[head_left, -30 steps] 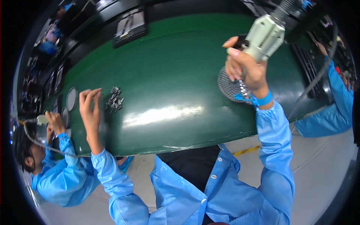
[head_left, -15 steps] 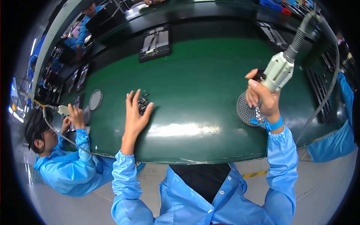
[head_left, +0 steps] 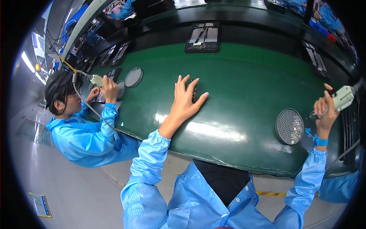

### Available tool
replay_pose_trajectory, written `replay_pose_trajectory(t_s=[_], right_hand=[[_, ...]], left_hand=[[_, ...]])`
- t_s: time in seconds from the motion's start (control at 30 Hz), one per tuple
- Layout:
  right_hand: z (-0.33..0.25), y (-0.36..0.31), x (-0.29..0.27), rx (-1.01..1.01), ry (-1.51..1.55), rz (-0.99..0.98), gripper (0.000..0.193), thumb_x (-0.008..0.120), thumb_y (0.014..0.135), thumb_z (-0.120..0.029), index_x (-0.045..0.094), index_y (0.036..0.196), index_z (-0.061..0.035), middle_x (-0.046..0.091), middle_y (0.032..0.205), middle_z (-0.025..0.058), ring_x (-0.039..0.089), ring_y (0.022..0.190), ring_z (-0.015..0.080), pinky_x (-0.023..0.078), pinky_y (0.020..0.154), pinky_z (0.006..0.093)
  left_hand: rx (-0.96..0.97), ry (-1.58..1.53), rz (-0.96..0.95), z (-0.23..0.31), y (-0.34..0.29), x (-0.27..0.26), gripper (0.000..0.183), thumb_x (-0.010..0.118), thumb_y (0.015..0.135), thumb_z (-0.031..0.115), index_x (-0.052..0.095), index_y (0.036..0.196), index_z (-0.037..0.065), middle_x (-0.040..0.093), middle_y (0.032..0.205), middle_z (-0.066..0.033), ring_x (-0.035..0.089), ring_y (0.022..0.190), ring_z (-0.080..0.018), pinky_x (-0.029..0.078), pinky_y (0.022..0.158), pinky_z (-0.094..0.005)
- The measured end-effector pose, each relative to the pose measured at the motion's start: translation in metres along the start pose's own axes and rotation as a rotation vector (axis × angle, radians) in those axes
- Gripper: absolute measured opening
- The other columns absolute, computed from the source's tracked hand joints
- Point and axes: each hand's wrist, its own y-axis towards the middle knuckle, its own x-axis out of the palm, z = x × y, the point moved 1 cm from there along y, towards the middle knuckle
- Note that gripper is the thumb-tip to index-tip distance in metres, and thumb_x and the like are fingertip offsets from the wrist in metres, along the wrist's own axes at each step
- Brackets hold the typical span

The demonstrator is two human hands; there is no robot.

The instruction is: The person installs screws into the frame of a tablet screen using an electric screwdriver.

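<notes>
My left hand rests over the green table mat with its fingers spread. Between its thumb and forefinger shows part of a small pile of dark parts; the palm and fingers hide the rest. My right hand is closed around a pale electric screwdriver, held off to the right with its cable end at the picture's dark rim. Just left of that hand lies a round grey tray with a dimpled surface and shiny small screws gathered on its right side.
An opened flat black device lies at the far side, another at the far right. On the left a co-worker in blue holds a similar screwdriver, beside round trays. Long dark strips lie at the right edge.
The view has swung so the scene sits further right and the co-worker shows more. My right hand with the screwdriver has moved from over the tray to its right. My left hand stays by the pile.
</notes>
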Motion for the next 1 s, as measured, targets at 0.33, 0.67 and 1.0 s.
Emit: replay_pose_trajectory(t_s=[0.33, 0.67, 1.0], right_hand=[[-0.021, 0.027, -0.071, -0.093, -0.025, 0.072, 0.029, 0.051, 0.098, -0.01, 0.055, 0.123, 0.0051, 0.034, 0.058, -0.0035, 0.033, 0.045, 0.006, 0.032, 0.045, 0.0228], [-0.027, 0.038, -0.093, -0.105, -0.041, 0.13, 0.03, 0.048, 0.1, -0.01, 0.056, 0.125, 0.0038, 0.031, 0.059, -0.0041, 0.031, 0.047, 0.0054, 0.03, 0.046, 0.0227], [-0.05, 0.046, -0.076, -0.112, -0.077, 0.264, 0.023, 0.058, 0.093, -0.009, 0.063, 0.114, -0.0006, 0.04, 0.058, -0.0022, 0.036, 0.045, 0.0085, 0.033, 0.045, 0.0264]], left_hand=[[0.028, 0.048, 0.014, 0.001, -0.004, 0.001, 0.049, 0.071, 0.088, 0.037, 0.06, 0.126, 0.008, 0.042, 0.141, -0.0277, 0.035, 0.135, -0.0502, 0.028, 0.111, -0.0602], [0.068, 0.016, 0.057, -0.004, -0.004, -0.001, 0.043, 0.071, 0.087, 0.031, 0.062, 0.122, 0.007, 0.045, 0.136, -0.0254, 0.041, 0.13, -0.0484, 0.031, 0.109, -0.0592], [0.049, -0.053, 0.061, -0.005, -0.005, -0.008, 0.037, 0.071, 0.088, 0.025, 0.064, 0.118, 0.004, 0.05, 0.134, -0.0221, 0.045, 0.129, -0.0442, 0.032, 0.11, -0.0569]])
